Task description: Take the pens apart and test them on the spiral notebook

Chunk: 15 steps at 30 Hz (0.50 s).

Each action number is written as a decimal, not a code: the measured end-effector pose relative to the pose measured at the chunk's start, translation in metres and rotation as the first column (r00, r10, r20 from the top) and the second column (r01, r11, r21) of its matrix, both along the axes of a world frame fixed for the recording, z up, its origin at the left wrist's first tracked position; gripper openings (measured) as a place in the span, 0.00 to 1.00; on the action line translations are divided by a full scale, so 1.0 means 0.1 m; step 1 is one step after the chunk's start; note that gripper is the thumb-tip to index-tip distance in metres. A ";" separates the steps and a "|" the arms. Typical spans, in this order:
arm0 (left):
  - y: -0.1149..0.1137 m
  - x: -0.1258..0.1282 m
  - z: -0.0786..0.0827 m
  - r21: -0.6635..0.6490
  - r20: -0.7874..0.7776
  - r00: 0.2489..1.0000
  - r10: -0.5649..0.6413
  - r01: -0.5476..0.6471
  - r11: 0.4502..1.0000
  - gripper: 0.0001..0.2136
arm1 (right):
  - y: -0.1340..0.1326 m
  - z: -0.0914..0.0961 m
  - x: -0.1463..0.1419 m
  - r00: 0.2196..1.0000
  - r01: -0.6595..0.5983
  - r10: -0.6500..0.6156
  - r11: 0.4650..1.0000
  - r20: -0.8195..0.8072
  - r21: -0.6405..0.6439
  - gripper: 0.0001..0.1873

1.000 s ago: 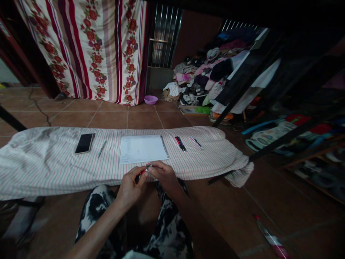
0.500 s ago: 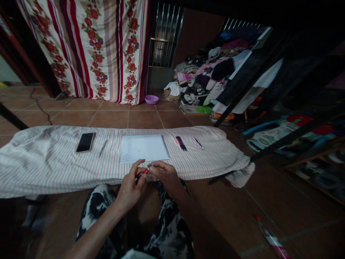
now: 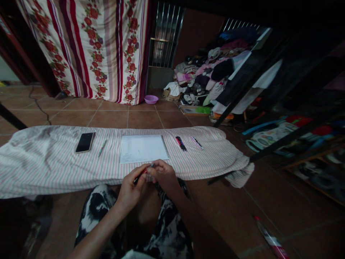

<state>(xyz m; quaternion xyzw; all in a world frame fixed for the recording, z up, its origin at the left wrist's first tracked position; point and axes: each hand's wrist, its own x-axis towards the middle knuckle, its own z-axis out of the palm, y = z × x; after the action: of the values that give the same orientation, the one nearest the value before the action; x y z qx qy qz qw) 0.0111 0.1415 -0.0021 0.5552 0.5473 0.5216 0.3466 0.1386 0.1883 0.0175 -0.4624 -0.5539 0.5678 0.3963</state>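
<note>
left hand (image 3: 132,184): red-and-black pen (image 3: 141,175) pinched between thumb and fingers | right hand (image 3: 165,178): pen's other end pinched at fingertips, partly hidden | pen held near notebook (image 3: 142,148), at bench (image 3: 67,169) edge | phone (image 3: 85,142), pale pen (image 3: 102,148) laid left of notebook; dark pens (image 3: 180,144), pink-and-black pens (image 3: 197,142) laid right

Can't read a single word here, tbh. The spiral notebook (image 3: 144,148) has faint print down the left of its page, but it's way too small and washed out to make out. Same deal with the label (image 3: 274,240) on the bottle (image 3: 262,225): some pink and white, any lettering lost in the blur.
</note>
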 end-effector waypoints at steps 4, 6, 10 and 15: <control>0.01 -0.02 0.00 -0.043 0.107 0.994 0.017 -0.012 0.999 0.17 | -0.01 0.04 -0.01 0.996 -0.001 0.002 1.000 -0.092 0.007 0.16; 0.02 -0.04 -0.01 -0.068 0.149 0.989 0.009 0.001 0.998 0.18 | -0.01 0.05 0.00 0.995 -0.031 0.033 0.999 -0.098 0.025 0.17; 0.01 -0.05 -0.01 -0.108 0.171 0.985 -0.037 0.056 0.993 0.19 | 0.00 0.03 0.04 0.994 -0.077 0.085 0.991 -0.065 0.114 0.15; -0.01 -0.05 0.02 -0.097 0.234 0.971 -0.054 0.079 0.992 0.18 | 0.02 -0.02 0.03 0.993 -0.064 0.072 0.994 -0.094 0.086 0.12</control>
<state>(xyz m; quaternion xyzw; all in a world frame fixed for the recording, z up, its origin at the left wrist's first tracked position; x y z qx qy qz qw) 0.0065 0.1406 0.0001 0.4898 0.5111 0.5410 0.4542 0.1418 0.1906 0.0159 -0.3982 -0.5723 0.5795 0.4220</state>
